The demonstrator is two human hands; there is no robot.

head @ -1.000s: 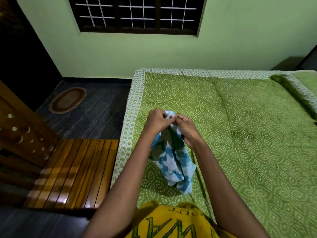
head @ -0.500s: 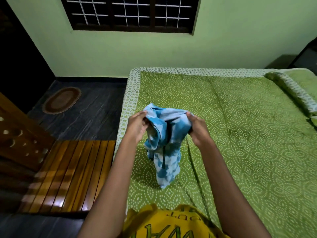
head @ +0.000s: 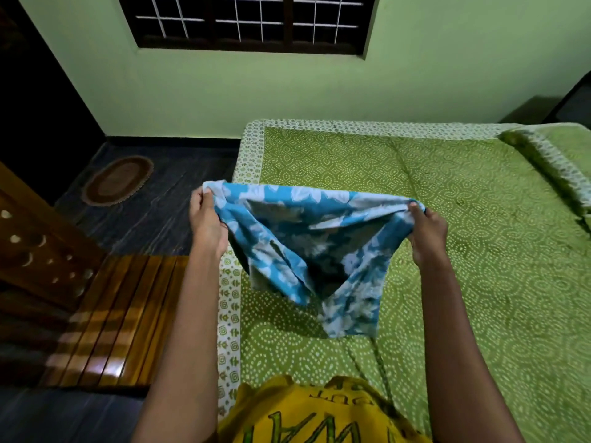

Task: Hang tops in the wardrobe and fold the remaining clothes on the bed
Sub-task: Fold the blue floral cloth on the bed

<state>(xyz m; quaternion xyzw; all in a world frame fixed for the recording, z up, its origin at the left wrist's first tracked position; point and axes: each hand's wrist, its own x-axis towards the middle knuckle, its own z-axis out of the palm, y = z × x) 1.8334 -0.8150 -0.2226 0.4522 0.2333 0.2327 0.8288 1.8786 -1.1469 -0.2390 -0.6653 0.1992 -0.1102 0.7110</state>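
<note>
Far left: wooden bench and oval rug on the dark floor, not in play. Left hand sits over the bed's edge, fingers curled round one end of the top hem of the blue floral garment. Garment hangs between both hands above the green bedspread, top edge pulled nearly taut, lower corner drooping toward the bed; can't tell if it touches. Right hand pinches the other end of the hem, over the bed proper.

Change: a second ago both hands were bunched together at one point, cloth dangling as a wad. Half a second ago they started parting. Now hands are well apart, garment opened out.

Read: likely a fold item, not a hanger item. Spread is the setup; laying it flat on the bed looks like the next step. Inner layers look twisted, may need a shake first.
</note>
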